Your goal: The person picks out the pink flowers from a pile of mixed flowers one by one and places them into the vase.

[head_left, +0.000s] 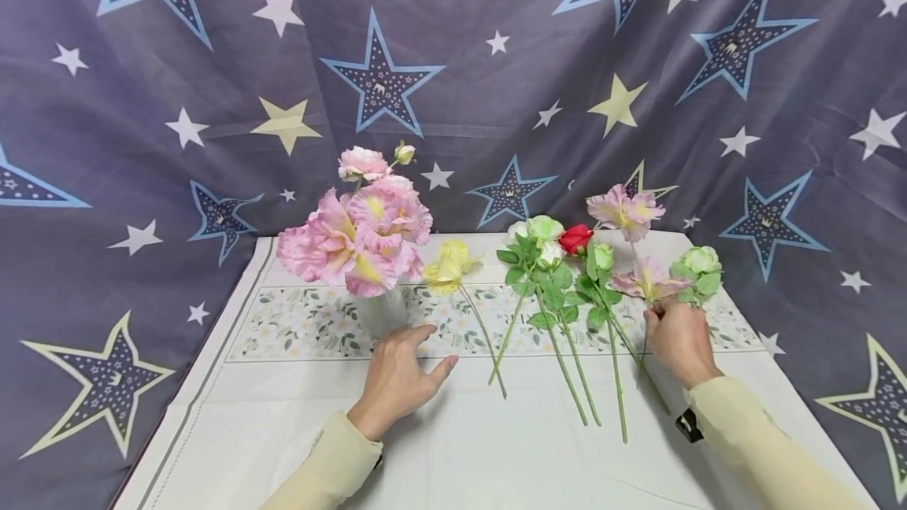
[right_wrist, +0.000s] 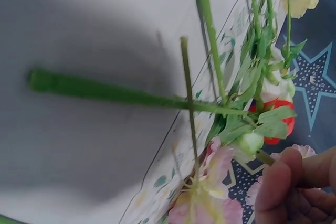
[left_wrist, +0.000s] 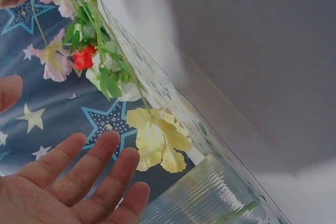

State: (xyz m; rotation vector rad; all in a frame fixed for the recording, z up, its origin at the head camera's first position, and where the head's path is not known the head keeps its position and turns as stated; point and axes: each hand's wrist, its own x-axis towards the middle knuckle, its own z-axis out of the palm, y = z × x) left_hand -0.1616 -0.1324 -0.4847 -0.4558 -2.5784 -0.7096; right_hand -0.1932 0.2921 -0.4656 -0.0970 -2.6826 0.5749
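Note:
My right hand [head_left: 679, 341] pinches the thin stem [right_wrist: 266, 157] of a pink flower [head_left: 625, 212] with a yellowish centre, raised upright above the table's right side. A second pink flower [head_left: 648, 280] lies just beyond those fingers. My left hand [head_left: 400, 375], its fingers loosely spread and holding nothing, is by a clear ribbed glass vase [left_wrist: 207, 195]. Large pink blooms [head_left: 354, 238] fill the vase and hide its rim in the head view. To the right of the vase lies a yellow flower [head_left: 450, 266], its stem pointing toward me.
White and pale green roses [head_left: 546, 228], a red rose [head_left: 575, 238] and a green rose [head_left: 700, 260] lie along the table's right half, several stems pointing toward me. A floral-printed band [head_left: 298, 325] crosses the white tablecloth [head_left: 468, 455]. Behind hangs a star-patterned curtain [head_left: 453, 85].

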